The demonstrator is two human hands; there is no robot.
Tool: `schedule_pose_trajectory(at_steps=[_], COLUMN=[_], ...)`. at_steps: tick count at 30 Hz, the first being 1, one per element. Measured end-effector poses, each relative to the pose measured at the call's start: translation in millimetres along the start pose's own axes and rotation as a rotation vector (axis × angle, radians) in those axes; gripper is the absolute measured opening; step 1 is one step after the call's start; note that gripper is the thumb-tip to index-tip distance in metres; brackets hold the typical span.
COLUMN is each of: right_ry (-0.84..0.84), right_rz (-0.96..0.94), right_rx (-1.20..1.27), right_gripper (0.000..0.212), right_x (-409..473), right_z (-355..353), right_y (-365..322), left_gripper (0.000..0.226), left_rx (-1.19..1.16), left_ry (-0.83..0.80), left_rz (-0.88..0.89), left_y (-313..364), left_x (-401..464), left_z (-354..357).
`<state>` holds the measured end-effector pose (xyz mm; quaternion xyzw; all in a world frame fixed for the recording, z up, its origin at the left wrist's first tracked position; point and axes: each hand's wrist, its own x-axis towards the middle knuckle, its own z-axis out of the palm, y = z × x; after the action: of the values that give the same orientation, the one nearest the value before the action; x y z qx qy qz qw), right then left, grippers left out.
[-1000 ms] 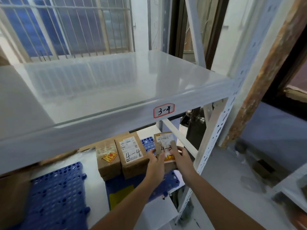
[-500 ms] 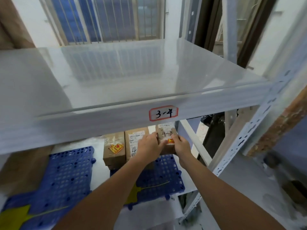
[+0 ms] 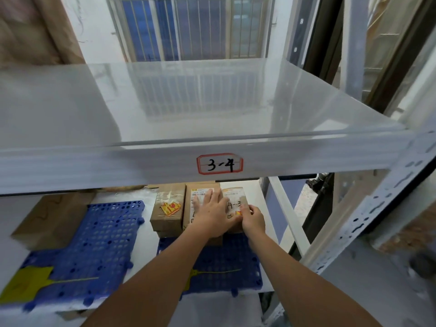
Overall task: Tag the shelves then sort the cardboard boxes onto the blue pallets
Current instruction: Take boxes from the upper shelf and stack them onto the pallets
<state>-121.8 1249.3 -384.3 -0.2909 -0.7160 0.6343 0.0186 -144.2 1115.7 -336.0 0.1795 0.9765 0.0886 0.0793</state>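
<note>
Head view: upper shelf (image 3: 165,107) already tagged "3-4" (image 3: 220,164). Below, three cardboard boxes (image 3: 168,210) sit at the back of the right blue pallet (image 3: 226,265). Left hand (image 3: 212,212) lies flat, fingers straight, on the middle box; right hand (image 3: 253,217) pinches the "4-3" box (image 3: 233,199). Left pallet (image 3: 94,234) holds no boxes; sorting looks partway.

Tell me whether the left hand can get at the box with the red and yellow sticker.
Probably yes: the left hand lies flat on the middle box, right beside the stickered box, whose top is uncovered.

Both forearms bare, no sleeves; left hand (image 3: 212,212), right hand (image 3: 253,219) ungloved.
</note>
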Motion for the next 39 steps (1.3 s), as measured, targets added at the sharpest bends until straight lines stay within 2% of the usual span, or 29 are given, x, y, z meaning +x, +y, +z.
schedule_pose_trajectory(at_steps=[8, 18, 22, 25, 30, 34, 39], right_ry=[-0.004, -0.118, -0.152, -0.175, -0.165, -0.163, -0.182], right_rz=[-0.064, -0.118, -0.316, -0.423, -0.616, -0.674, -0.671], right_rx=[-0.304, -0.387, -0.644, -0.799, -1.027, -1.186, -1.254], right_gripper=[0.048, 0.051, 0.049, 0.059, 0.063, 0.069, 0.072], right_x=[8.1, -8.6, -19.6, -33.8, -68.4, -101.0, -156.2], right_z=[1.8, -17.2, -28.1, -37.7, -43.3, -34.3, -18.4], right_y=[3.8, -21.5, -34.4, -47.5, -76.4, -89.0, -93.0], left_gripper=[0.045, 0.049, 0.056, 0.057, 0.063, 0.064, 0.067], left_rx=[0.051, -0.039, -0.038, -0.052, 0.010, 0.039, 0.058], left_ry=[-0.002, 0.087, 0.111, 0.138, 0.190, 0.229, 0.218], left_rz=[-0.016, 0.036, 0.057, 0.068, 0.075, 0.080, 0.103], left_y=[1.2, -3.2, -10.4, -14.6, -32.8, -50.3, -76.9], left_x=[-0.2, -11.9, -26.5, -43.8, -69.5, -99.1, -145.1], left_z=[6.7, -0.7, -10.9, -29.0, -57.4, -76.6, -85.6])
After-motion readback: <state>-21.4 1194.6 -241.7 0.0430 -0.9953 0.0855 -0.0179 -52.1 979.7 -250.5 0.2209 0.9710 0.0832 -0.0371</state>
